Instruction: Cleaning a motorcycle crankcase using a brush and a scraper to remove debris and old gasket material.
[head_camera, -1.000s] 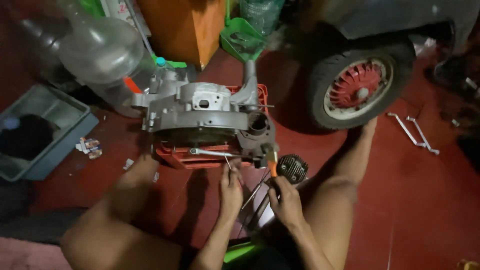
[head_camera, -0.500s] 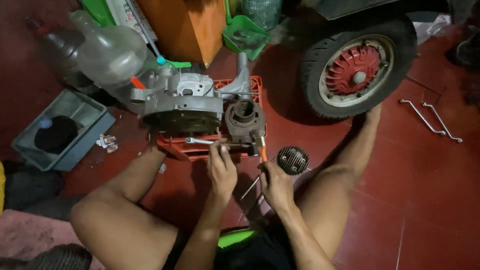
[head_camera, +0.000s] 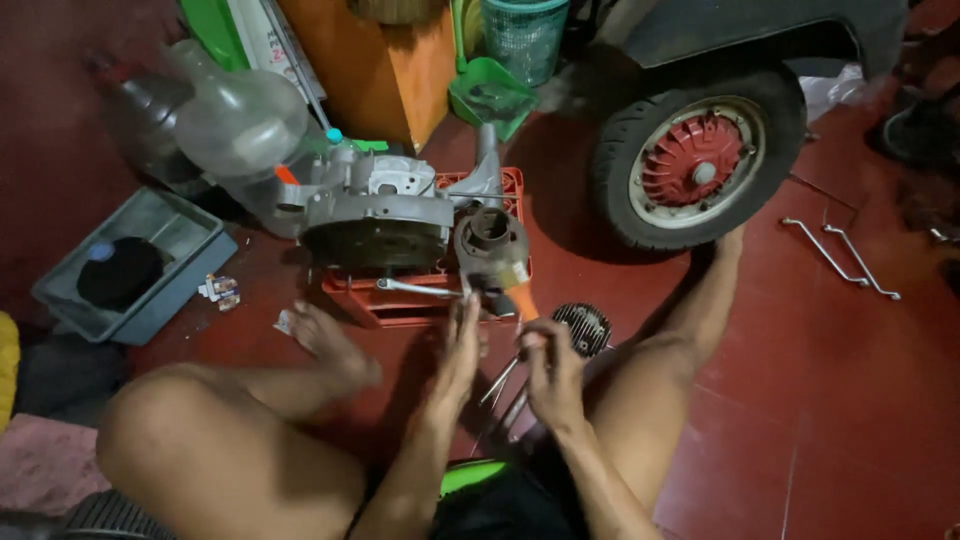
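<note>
Gripping the orange-handled screwdriver (head_camera: 522, 305) in your right hand (head_camera: 552, 375), left hand (head_camera: 462, 345) flat-open, you should treat the rigid, heavy-looking metal cylinder (head_camera: 490, 243) as greasy.

Engine case (head_camera: 375, 215): on the plastic crate (head_camera: 400, 300), on the floor, ahead of the person's legs.
Cylinder (head_camera: 490, 240): at the engine case's right end, over the crate.
Wrench (head_camera: 415, 288): across the crate's near edge.
Tray (head_camera: 190, 255): far left.
Jug (head_camera: 235, 120): behind the tray.
Wheel (head_camera: 700, 160): right of the crate.
Bent rods (head_camera: 840, 255): right of the wheel.
Finned head (head_camera: 583, 325): just right of the hands.
</note>
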